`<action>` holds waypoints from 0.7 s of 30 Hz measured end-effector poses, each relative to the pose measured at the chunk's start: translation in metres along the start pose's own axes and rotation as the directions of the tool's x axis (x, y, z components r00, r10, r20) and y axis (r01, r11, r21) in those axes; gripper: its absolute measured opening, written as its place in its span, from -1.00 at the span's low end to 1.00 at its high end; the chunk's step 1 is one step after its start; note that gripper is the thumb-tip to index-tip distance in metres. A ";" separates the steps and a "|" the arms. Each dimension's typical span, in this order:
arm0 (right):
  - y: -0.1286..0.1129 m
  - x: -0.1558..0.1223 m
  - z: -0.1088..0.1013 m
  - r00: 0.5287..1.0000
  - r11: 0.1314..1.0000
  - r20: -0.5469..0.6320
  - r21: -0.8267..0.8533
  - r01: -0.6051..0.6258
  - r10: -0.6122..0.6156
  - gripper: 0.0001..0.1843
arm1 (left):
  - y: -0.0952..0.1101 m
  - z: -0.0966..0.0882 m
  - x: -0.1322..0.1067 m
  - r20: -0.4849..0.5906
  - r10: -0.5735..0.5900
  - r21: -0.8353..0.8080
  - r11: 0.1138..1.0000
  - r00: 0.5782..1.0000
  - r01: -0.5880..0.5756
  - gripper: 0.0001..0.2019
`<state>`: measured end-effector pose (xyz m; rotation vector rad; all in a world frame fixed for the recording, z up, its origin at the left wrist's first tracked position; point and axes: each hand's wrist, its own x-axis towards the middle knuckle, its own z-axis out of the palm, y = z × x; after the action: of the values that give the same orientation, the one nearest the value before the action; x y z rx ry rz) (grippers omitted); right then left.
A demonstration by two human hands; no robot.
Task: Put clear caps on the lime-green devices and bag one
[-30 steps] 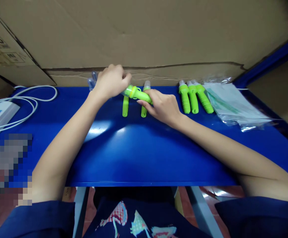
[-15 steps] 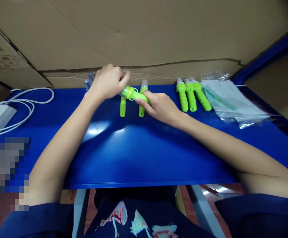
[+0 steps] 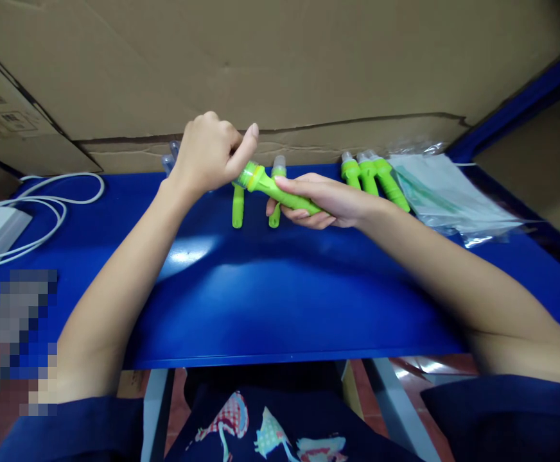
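Head view is showing me lifting the bright green plastic tube-shaped piece [image 3: 282,194] clear of the blue surface [image 3: 280,289], where half a second ago it was lying low over the two loose green sticks. My right hand [image 3: 328,202] has turned palm-up and is cradling the piece's long body, fingers closed round it. My left hand [image 3: 210,154] is pinching closed on its ringed cap end [image 3: 251,176], thumb pressing on top, so I judge I am working the cap rather than just picking the piece up. The piece is hanging between both hands, tilted up toward the left one, just above the two green sticks [image 3: 237,205] resting on the surface. Three finished green pieces [image 3: 369,176] are lying beyond my right hand, beside the clear plastic bags [image 3: 448,199].
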<state>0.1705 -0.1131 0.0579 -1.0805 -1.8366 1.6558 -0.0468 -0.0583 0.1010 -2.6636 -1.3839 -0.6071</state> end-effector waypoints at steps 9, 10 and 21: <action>0.016 0.012 0.004 0.841 0.686 -0.364 -0.727 0.012 -0.401 -0.43 | -0.002 0.010 0.003 0.039 -0.086 -0.017 0.996 0.996 0.086 -0.49; 0.017 0.012 0.004 0.824 0.631 -0.366 -0.776 -0.013 -0.433 -0.46 | -0.002 0.011 0.003 0.041 -0.095 -0.023 0.995 0.995 0.096 -0.50; 0.026 0.015 0.002 0.853 0.528 -0.342 -0.844 -0.094 -0.394 -0.61 | 0.001 0.018 0.002 0.112 -0.062 -0.017 0.998 0.992 0.065 -0.51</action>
<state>0.1669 -0.1032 0.0297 -1.4509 -2.2659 0.1759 -0.0391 -0.0529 0.0854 -2.7173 -1.5040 -0.4877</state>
